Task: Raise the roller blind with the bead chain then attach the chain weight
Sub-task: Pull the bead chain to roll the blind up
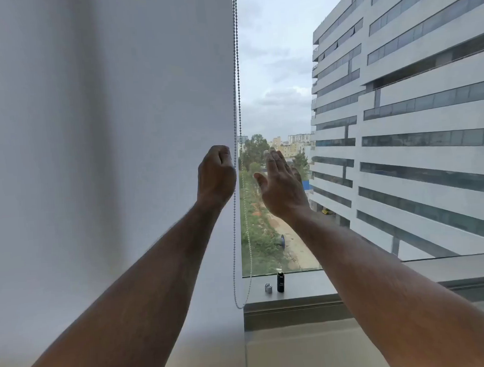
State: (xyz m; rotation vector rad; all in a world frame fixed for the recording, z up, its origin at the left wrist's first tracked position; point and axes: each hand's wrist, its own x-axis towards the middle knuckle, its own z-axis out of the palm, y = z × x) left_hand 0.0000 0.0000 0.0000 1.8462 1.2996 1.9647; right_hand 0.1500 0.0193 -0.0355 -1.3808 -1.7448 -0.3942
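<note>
A white roller blind (106, 134) covers the left half of the window down past the sill. Its bead chain (236, 71) hangs as a loop along the blind's right edge, the bottom of the loop (239, 306) near the sill. My left hand (216, 175) is closed in a fist on the left strand at mid height. Just right of the chain, my right hand (281, 181) is raised with fingers spread, holding nothing. On the window sill stand a small black cylinder (280, 282) and a small grey piece (268, 288); which is the chain weight I cannot tell.
The window sill (310, 287) runs along the bottom of the uncovered glass. A large multi-storey building (414, 118) and trees show outside through the pane.
</note>
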